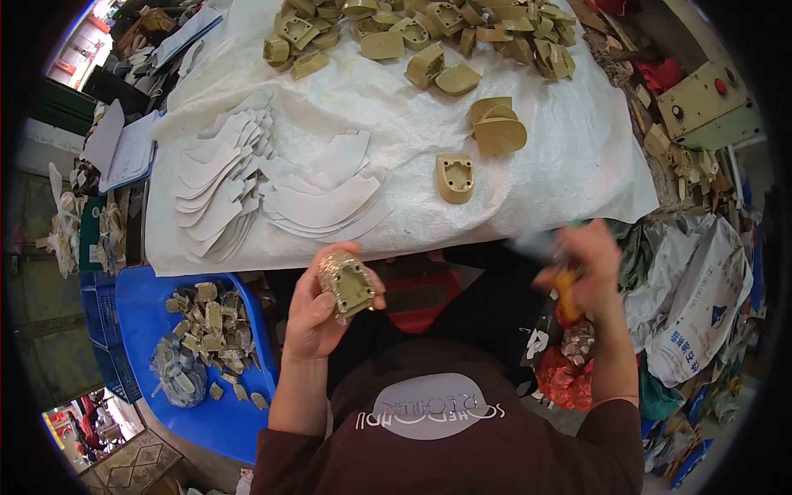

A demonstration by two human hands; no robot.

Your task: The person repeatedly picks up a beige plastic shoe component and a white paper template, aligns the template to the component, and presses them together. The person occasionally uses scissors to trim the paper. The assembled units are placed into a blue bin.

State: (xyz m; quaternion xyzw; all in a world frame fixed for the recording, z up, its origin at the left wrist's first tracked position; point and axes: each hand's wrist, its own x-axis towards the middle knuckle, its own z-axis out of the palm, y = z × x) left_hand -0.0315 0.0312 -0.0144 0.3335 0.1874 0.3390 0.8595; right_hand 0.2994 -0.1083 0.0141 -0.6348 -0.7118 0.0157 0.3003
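Note:
My left hand (318,301) is closed around a shoe heel (352,290) in front of the table's near edge. That heel has a glittery, rough-looking side, and its hollow face with small holes shows. Out to the right, my right hand (587,268) grips an orange-handled tool (566,295), smeared by motion, with a greyish blurred end; its exact kind cannot be made out. On the white sheet (396,186) ahead lie a single tan heel (455,178) with holes in its face and a small stack of tan heels (498,126).
Many tan heels (382,45) are heaped at the table's far side. Curved pale strips (223,177) lie in stacks at left. A blue tub (136,330) below holds glittery heels (210,322). White sacks (685,309) and a control box (709,95) stand at right.

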